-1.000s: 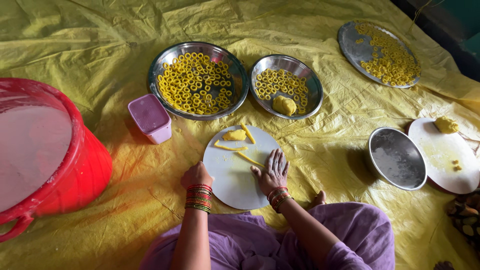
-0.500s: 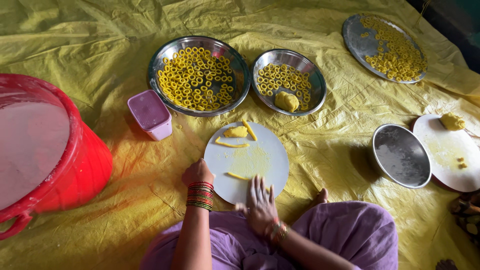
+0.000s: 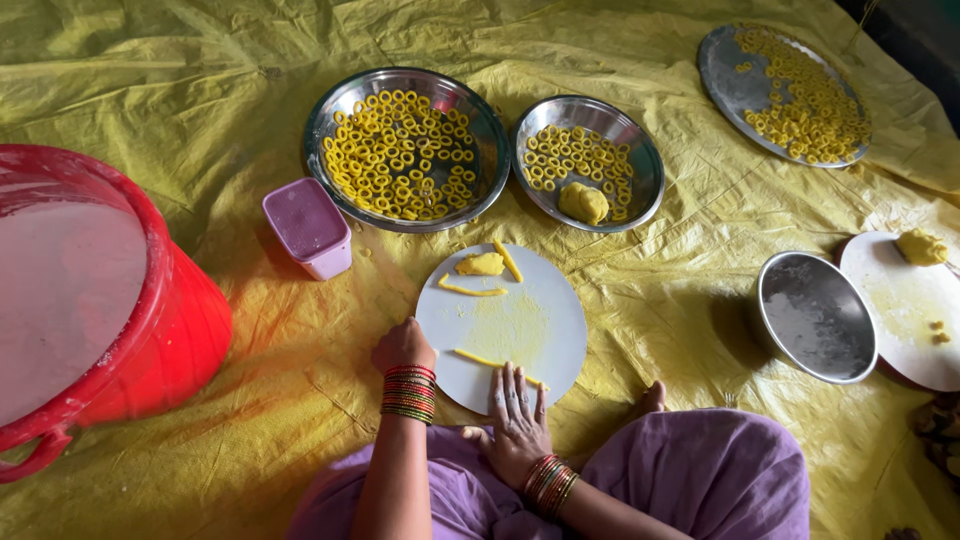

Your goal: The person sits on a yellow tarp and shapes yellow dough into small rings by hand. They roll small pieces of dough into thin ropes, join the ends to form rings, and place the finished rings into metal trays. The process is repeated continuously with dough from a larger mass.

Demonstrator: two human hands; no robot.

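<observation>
Her right hand [image 3: 517, 412] lies flat, fingers spread, on a dough strip [image 3: 480, 358]; just beside it the left hand [image 3: 403, 346], curled closed, steadies the white board [image 3: 540, 300].

A crinkled yellow plastic sheet [image 3: 200, 80] covers the whole floor, creased into long folds and ridges. Soft daylight falls from above, leaving a warm orange glow on the sheet beside a red tub [image 3: 170, 330] at the left. At the top right corner, a dark strip [image 3: 915, 40] borders the sheet.
</observation>
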